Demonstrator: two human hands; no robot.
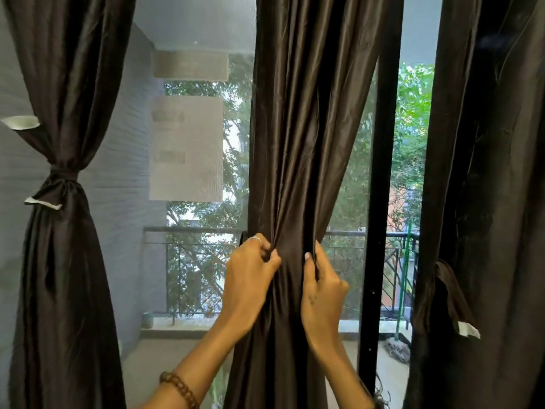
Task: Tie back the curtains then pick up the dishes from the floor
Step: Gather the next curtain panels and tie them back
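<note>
Three dark brown satin curtains hang before a window. The middle curtain (pixel 306 143) is bunched at waist height between my hands. My left hand (pixel 250 278) pinches its left folds. My right hand (pixel 323 287) grips its right folds, fingers hooked around a dark strip that I cannot tell apart from the fabric. The left curtain (pixel 63 84) is cinched by a knotted tieback (pixel 60 180). The right curtain (pixel 486 143) hangs loose, with a tieback strap (pixel 451 293) dangling at its left edge. No dishes are in view.
A black window frame post (pixel 382 202) stands right of the middle curtain. Behind the mesh screen lie a balcony floor, a metal railing (pixel 191 231) and trees. A small pot (pixel 148 319) sits on the balcony ledge.
</note>
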